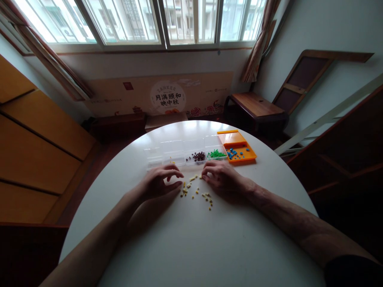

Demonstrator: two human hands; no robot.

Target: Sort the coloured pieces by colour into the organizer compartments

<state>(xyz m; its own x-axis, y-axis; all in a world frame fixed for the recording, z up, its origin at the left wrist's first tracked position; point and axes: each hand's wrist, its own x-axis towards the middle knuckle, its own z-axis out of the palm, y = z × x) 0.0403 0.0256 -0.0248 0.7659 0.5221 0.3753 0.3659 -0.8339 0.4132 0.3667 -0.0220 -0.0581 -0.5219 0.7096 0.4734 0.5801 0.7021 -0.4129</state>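
Observation:
Small yellow and pale cream toy bricks [188,185] lie scattered on the white table [191,247] between my hands. On their left, my left hand [163,179] rests with thumb and fingers apart, nothing held, its fingertips close to the nearest bricks. My right hand [221,175] is on the other side, its fingers curled in a pinch at a small pale yellow brick [200,177]. Behind the hands stands a row of clear lidded boxes [179,159]. One compartment holds dark brown bricks [199,156], another bright green bricks [216,154], and one a few yellow bits [172,160].
An orange box [251,154] with its lid raised stands at the right end of the row, with blue bricks [231,153] inside. Past the round table are a wooden stool [257,104], a printed board [119,95] under the window, and a wooden cabinet [36,151] at left.

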